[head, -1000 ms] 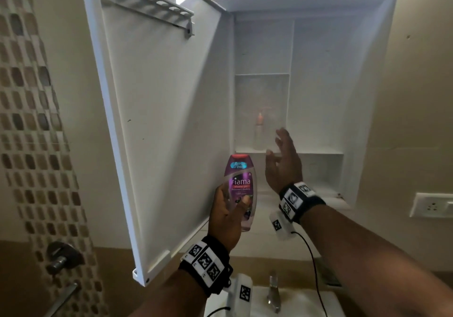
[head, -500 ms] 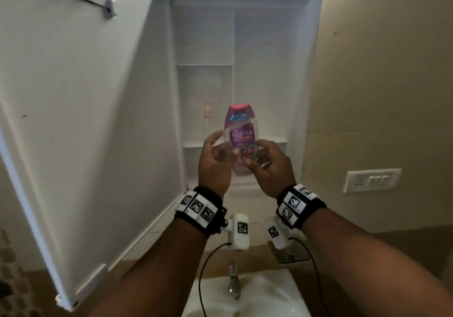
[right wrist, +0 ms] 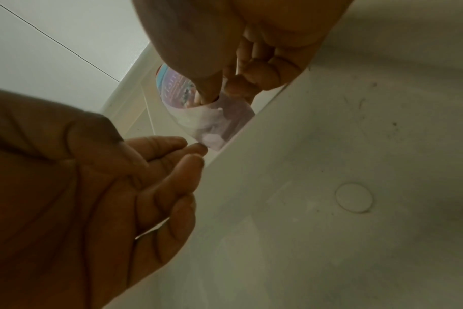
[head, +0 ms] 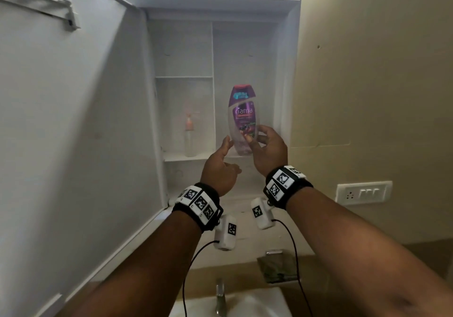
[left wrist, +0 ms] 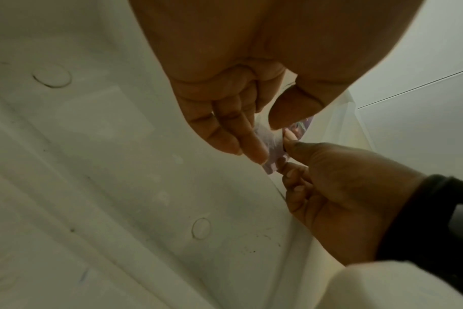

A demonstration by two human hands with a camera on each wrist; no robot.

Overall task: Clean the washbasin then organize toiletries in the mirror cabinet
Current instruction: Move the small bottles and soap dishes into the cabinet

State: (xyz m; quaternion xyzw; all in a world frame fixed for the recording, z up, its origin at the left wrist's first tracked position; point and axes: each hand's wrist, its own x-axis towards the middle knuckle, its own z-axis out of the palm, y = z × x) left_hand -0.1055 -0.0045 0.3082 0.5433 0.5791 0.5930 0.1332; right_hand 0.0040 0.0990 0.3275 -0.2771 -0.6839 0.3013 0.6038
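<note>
1. the mirror cabinet (head: 293, 47) on the wall is the landmark; its door (head: 73, 133) stands swung open to the left.
2. a purple bottle (head: 242, 118) with a red cap stands upright at the front edge of the cabinet's middle shelf (head: 176, 157), in the right-hand compartment, just right of the centre divider.
3. the right hand (head: 268, 149) is raised in front of that compartment, forearm reaching up from the lower right, back of the hand towards the head camera.
4. its thumb and curled fingers pinch the lower part of the bottle; the right wrist view shows the thumb tip (right wrist: 206, 96) pressed on the label and the other fingertips folded in behind.
5. the left hand (head: 219, 169) is raised just left of and below the bottle's base, wrist bent, palm turned towards the bottle.
6. its fingers are straight, loosely together and not closed round anything; the left wrist view shows the fingertips (left wrist: 254, 152) at the bottle's lower left edge, touching or nearly touching, which one i cannot tell.
7. a slim clear bottle (head: 189, 135) with a pink top stands on the same shelf in the left-hand compartment, apart from both hands.
8. below the cabinet are the tap (head: 220, 297) and the white washbasin (head: 264, 303).
9. a switch plate (head: 364, 192) sits on the wall right of the cabinet's lower corner.
</note>
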